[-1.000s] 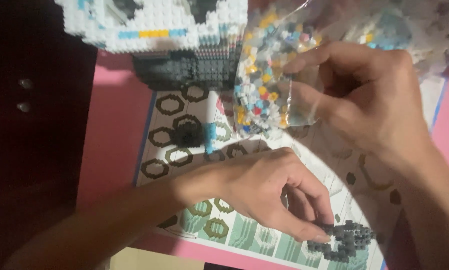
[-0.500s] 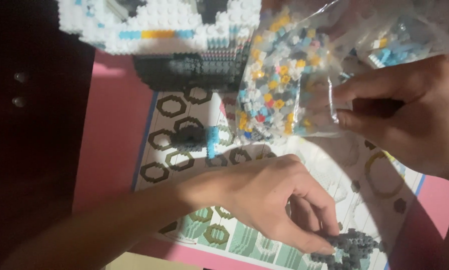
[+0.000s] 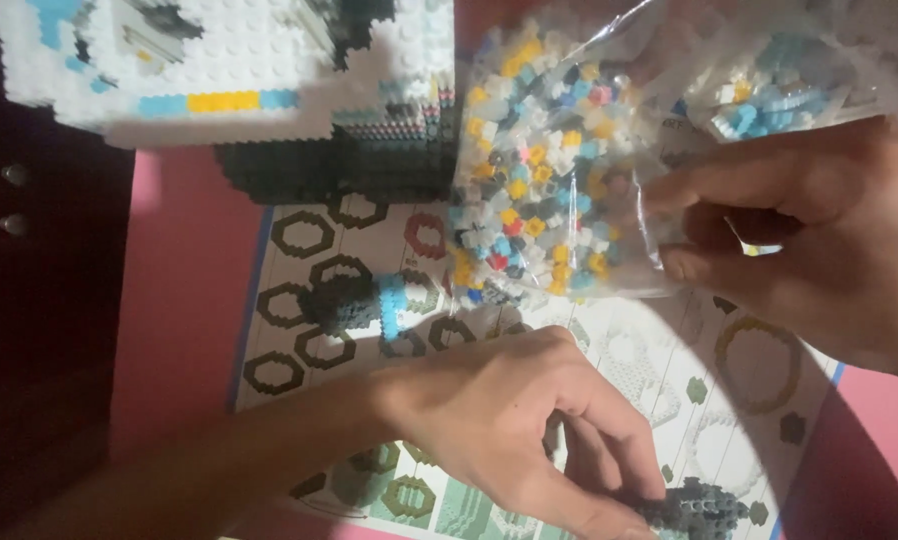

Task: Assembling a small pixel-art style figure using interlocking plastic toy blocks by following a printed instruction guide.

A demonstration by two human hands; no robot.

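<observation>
My right hand (image 3: 819, 240) grips a clear plastic bag (image 3: 559, 170) full of small mixed-colour bricks at the upper right, holding it above the sheet. My left hand (image 3: 529, 430) reaches across the lower middle, fingers pinched on a small dark grey brick assembly (image 3: 694, 508) resting on the printed instruction sheet (image 3: 349, 250). A small grey piece with a light blue band (image 3: 359, 300) lies on the sheet to the left of my left hand.
A large white brick model with blue, yellow and dark grey parts (image 3: 239, 70) stands at the top left. The sheet lies on a pink surface (image 3: 179, 300). A dark panel with two round knobs (image 3: 14, 200) runs along the left.
My right hand has drawn the bag further right and up, and the view has shifted closer. My left hand stays pinched on the dark grey assembly.
</observation>
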